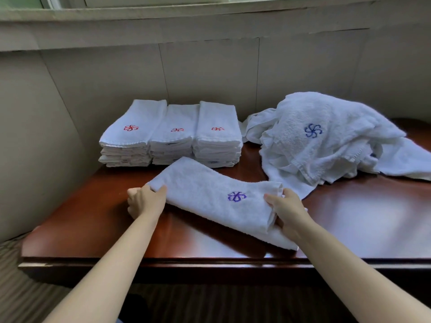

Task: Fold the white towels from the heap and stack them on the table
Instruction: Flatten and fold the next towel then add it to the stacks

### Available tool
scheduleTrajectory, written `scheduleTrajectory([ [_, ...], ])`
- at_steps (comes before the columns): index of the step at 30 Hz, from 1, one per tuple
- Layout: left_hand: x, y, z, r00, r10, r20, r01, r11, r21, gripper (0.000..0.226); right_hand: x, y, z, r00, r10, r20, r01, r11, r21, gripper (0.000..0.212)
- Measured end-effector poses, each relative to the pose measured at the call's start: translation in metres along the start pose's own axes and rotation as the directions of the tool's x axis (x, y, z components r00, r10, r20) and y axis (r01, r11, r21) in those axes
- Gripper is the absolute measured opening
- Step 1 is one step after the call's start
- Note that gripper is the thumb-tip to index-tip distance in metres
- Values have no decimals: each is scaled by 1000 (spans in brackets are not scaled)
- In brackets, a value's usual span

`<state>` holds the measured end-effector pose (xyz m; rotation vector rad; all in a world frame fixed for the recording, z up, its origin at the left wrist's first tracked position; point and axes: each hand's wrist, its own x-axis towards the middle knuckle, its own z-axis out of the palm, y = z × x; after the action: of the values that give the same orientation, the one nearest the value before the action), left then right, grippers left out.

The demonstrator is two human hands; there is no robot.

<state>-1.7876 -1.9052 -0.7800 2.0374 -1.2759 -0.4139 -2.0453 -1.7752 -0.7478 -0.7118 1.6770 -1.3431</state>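
1. Towel in hand (210, 197): a white towel with a blue emblem, folded into a long band, lies slanted across the near middle of the counter (349, 220), just in front of the stacks.
2. Left hand (145, 201): its grip pinches the band's left end, thumb on top and fingers tucked beneath the edge.
3. Right hand (288, 209): its grip pinches the band's right end, where the layered edges show; thumb over, fingers under.
4. Folded stacks (171, 136): three neat piles stand side by side at the back left, each topped by a red emblem.
5. Heap (326, 136): unfolded towels lie crumpled at the back right, well apart from the stacks; one blue emblem faces up.
6. Step in hand, as judged: the lengthwise fold appears done and the crosswise fold is not yet made.
7. Next move, as judged: one end should be carried over to meet the other, edges aligned, so the packet matches the piles' footprint before it goes on a stack.
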Motion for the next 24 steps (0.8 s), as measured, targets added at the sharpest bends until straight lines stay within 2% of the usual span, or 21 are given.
scheduleTrajectory([
  [3,-1,4,5,999,29,-20,-30,998,-50,25,3,0,-5,999,30,36,-32,997,70,26],
  [6,-5,8,9,998,37,-54,-46,981,-187,11,8,-2,-10,998,52,44,-56,993,106,25],
  [9,-7,14,12,996,-9,-87,-18,952,-304,20,13,-12,-18,999,38,38,-41,996,76,20],
  [13,-3,19,17,996,-41,-86,18,968,-250,46,22,-31,-39,1000,-13,4,13,1000,-4,26],
  [15,0,19,19,997,-57,-48,45,974,-221,53,28,-32,-52,1000,-8,-13,6,993,-120,32],
  [18,1,21,19,996,-84,6,83,973,-216,42,29,-23,-62,999,28,22,-19,937,-349,30],
  [20,0,21,18,996,-80,38,87,973,-216,37,25,-19,-62,999,27,45,-5,904,-428,26],
  [24,-4,21,19,998,-16,58,26,983,-183,36,18,-23,-66,994,57,90,-18,922,-386,22],
])
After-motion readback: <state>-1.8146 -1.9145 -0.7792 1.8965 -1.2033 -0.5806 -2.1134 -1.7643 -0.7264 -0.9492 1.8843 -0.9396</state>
